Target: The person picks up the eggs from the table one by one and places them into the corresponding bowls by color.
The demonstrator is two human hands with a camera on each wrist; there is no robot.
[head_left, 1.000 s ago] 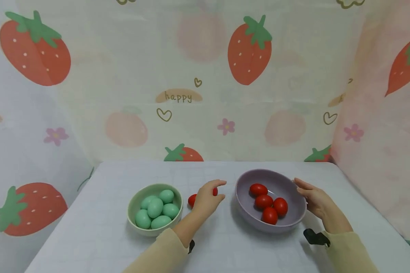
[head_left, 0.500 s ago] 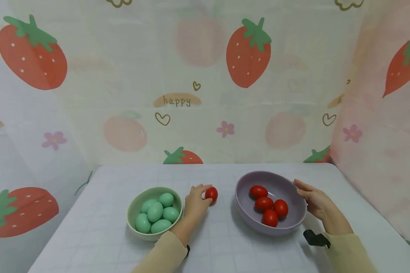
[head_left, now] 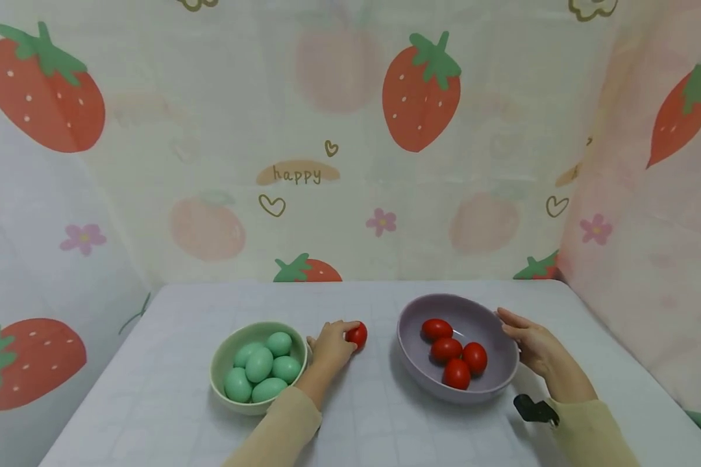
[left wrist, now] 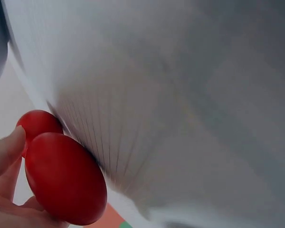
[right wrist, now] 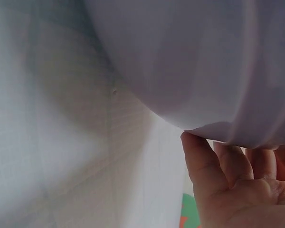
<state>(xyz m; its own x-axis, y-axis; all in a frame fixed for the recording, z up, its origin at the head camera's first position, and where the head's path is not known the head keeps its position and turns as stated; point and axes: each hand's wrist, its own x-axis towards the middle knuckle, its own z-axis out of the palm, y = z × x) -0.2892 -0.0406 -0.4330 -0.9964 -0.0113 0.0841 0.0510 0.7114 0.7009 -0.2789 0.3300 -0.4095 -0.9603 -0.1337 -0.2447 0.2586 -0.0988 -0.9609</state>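
In the head view my left hand pinches a red egg on the table between thumb and forefinger. The left wrist view shows two red eggs: my thumb lies against the farther one, while the nearer egg sits by the other fingers. Whether those fingers grip it cannot be made out. My right hand rests with extended fingers against the outer side of a purple bowl. Inside that bowl lie several red eggs.
Left of my left hand, close to the wrist, stands a pale green bowl with several green eggs. Both bowls stand on a white table. A strawberry-printed cloth rises behind the table and along its sides.
My left hand has moved left and down from above the red eggs and closed its fingers at one. My right hand has stayed at the purple bowl. The head view has shifted slightly.
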